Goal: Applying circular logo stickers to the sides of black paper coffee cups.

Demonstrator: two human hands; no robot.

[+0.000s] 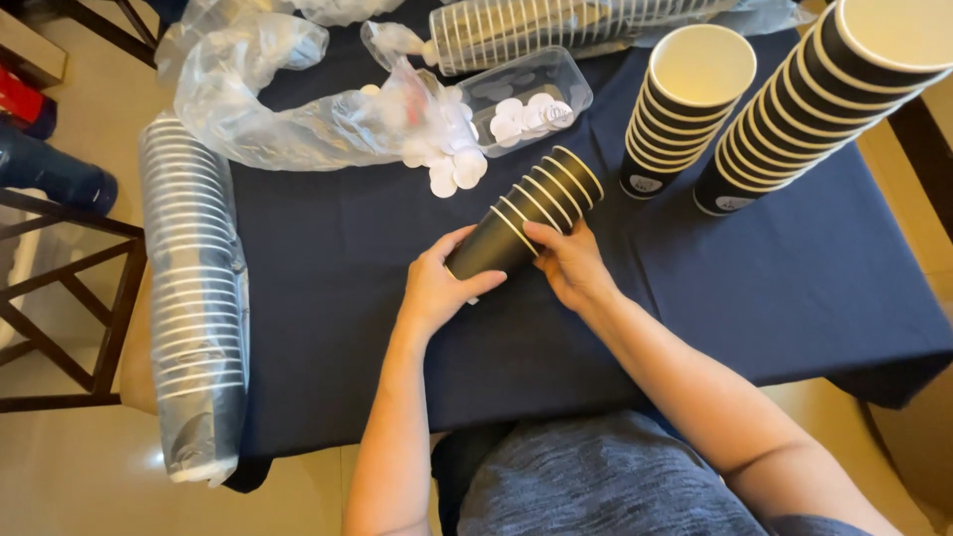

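Note:
A short stack of black paper cups (531, 213) lies on its side above the dark blue tablecloth (338, 298), rims pointing up and right. My left hand (442, 286) wraps around the bottom cup of this stack. My right hand (568, 263) grips the stack from the right, thumb near the rims. Both hands hold the same stack over the middle of the table.
Two tall upright stacks of black cups (685, 109) (824, 99) stand at the back right. A plastic-wrapped sleeve of cups (194, 298) lies along the left edge, another (556, 30) at the back. A clear tray with white round stickers (521, 104) and crumpled plastic (288, 109) sit behind. A wooden chair (69, 298) is on the left.

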